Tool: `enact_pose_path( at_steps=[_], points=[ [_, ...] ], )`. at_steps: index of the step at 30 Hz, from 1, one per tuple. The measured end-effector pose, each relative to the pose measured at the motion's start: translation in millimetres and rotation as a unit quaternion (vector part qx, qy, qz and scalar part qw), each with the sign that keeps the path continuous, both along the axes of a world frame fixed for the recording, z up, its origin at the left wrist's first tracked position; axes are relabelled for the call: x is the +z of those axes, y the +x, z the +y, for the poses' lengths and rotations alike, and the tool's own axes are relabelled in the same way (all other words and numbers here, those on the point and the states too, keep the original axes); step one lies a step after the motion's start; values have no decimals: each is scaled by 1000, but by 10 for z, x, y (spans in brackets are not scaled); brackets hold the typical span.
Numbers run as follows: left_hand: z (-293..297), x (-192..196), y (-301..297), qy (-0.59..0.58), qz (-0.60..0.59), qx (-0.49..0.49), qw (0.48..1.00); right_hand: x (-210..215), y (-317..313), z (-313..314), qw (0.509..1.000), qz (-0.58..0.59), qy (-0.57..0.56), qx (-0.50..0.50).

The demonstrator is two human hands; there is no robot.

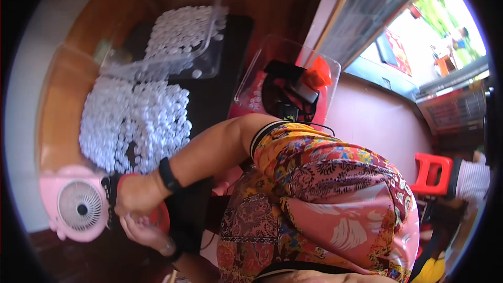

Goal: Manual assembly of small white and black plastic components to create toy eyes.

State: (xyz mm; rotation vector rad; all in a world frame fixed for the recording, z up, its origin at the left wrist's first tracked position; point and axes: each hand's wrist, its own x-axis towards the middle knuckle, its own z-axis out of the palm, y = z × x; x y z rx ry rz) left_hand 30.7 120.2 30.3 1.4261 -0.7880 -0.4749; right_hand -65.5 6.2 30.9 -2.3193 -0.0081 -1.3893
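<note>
My right hand (139, 195), with a black band at its wrist, is closed above a red round thing (161, 216) on the dark table. Right below it and close to it, my left hand (146, 233) has its fingers curled together, a bracelet and a dark band at its wrist. What either hand holds is too small and hidden to make out. A pink fan (81, 207) with a round grille stands just left of both hands. Beyond them lies a large heap of small white rounded pieces (112, 115).
A clear plastic bin (201, 65) stands behind the heap, with more white pieces (178, 31) around it. To its right, another clear bin (243, 81) holds dark items and an orange-red bag (317, 73). A red stool (434, 173) stands at the far right, near glass doors.
</note>
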Motion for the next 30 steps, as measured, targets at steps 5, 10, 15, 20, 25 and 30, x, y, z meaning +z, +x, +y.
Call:
enact_pose_path(
  at_steps=[5, 10, 15, 20, 25, 30],
  points=[
    [-104, 25, -117, -49, 68, 2, 996, 98, -114, -47, 1000, 22, 7, -16],
    [-67, 131, -102, -59, 23, -37, 997, 819, -495, -108, 992, -44, -68, -95],
    [-99, 127, -88, -61, 75, -63, 993, 1363, -1136, -982, 987, -119, 66, -84],
    [-103, 23, -35, -76, 44, -94, 992, 1528, -1880, -894, 836, 8, -176, -520],
    [-59, -23, 17, -70, 27, -77, 994, 770, -1505, -674, 956, 177, 10, -231],
    [-114, -64, 79, -54, 43, -88, 994, 206, -1295, -233, 897, 430, 79, -63]
  ],
)
